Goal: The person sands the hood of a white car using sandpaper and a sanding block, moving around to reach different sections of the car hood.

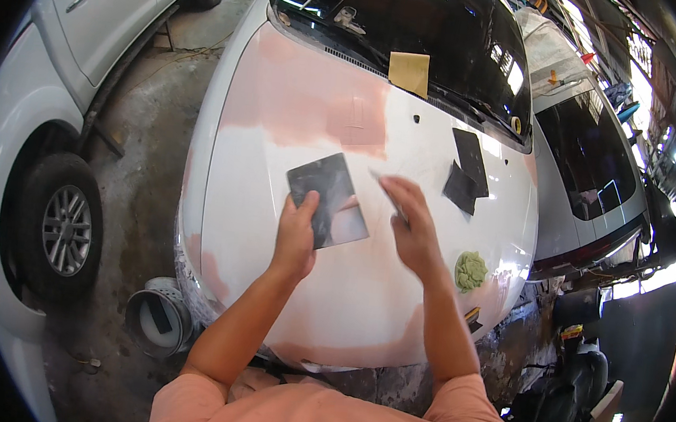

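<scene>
L hand [297, 231]: pinched on one edge of the dark plate [317, 179], thumb flat on top, rest of my fingers mostly hidden behind/under it.
Dark plate: held up over the white hood [255, 204], approx mid-panel, just L of my other hand. Can't tell exactly how high.
Pale smear [347, 221]: on the plate's R side, near the edge. IMO that's the risky bit: if I tip the plate that way, it could slide or drip onto the hood. Can't tell how runny it is tho.
R hand [417, 229]: fingers curled in, holding a thin flat tool [376, 174] seen nearly edge-on, so can't make out its full shape. Looks apart from the plate atm.
Thin flat tool: a loose grip could let it twist, & a corner might then scratch the panel, prob worst if pressed at a bad angle.
Pink patches [300, 89]: big one up by the windshield, more along the front edge. Leaning my R forearm on the front ones could smudge them if they're wet, can't tell.
Black sheets [471, 154]: two overlapping, R of my R hand. A careless elbow could knock them off, same w/ the green cloth [470, 271] nearby.
</scene>
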Demonstrator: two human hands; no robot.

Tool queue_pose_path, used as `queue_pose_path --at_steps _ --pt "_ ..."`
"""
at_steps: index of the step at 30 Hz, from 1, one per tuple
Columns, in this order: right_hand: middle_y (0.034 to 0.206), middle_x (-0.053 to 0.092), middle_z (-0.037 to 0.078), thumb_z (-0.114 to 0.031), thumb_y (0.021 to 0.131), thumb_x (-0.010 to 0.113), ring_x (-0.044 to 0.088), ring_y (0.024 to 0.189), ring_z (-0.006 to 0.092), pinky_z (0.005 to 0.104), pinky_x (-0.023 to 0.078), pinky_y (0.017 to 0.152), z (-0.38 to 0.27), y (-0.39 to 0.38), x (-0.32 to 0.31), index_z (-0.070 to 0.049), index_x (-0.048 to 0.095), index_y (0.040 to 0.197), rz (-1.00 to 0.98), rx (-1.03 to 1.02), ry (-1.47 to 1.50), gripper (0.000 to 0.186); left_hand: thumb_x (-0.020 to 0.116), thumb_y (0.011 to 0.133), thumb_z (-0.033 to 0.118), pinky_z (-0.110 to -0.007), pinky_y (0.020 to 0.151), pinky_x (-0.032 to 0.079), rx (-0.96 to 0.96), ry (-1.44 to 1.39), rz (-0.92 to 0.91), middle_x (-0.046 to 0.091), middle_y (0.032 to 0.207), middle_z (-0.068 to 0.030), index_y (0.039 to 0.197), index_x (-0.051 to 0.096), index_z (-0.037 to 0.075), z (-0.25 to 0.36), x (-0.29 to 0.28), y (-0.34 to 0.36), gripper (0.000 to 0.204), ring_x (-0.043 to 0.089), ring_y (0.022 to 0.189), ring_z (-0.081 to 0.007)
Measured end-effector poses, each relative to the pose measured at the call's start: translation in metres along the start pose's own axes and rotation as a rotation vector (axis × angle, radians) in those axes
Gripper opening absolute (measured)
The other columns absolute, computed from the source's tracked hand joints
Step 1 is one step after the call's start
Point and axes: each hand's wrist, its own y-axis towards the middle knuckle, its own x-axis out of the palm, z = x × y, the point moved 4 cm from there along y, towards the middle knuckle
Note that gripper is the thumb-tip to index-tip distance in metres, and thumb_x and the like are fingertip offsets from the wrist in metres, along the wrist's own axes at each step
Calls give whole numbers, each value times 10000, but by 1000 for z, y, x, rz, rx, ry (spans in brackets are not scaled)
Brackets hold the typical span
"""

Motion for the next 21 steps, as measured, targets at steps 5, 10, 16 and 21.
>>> queue_pose_path --at_steps 5,10,16,21 --pt "1373 496 149 189 720 621 476 1291 373 434 436 1078 -25 -40 11 -118 602 1336 -61 -96 -94 688 508 1044 169 -348 959 516 -63 10 -71 594 1242 -92 1312 466 4 9 34 -10 318 604 1107 -183" --pt "1296 560 134 125 745 621 511 1242 361 447 428 1069 25 -49 -19 -144 653 1275 -123 -30 -548 596 505 1045 157 -329 961 499 51 71 -34 604 1218 -81 1296 487 0 19 24 -12 296 598 1093 -168" --pt "1281 566 86 -4 791 657 516 1238 312 512 364 1106 -35 -28 -14 -186 674 1245 36 -150 -622 490 482 1065 151 -306 1001 446 534 372 -140 600 1229 -79 1312 488 -16 37 32 -31 298 564 1103 -138" --pt "1268 576 75 -1 803 625 522 1227 299 507 368 1095 -40 -18 -5 -202 674 1246 -9 -171 -589 489 482 1067 161 -305 934 472 614 475 -148 629 1188 -119 1301 496 -56 36 36 -35 319 587 1048 -148"
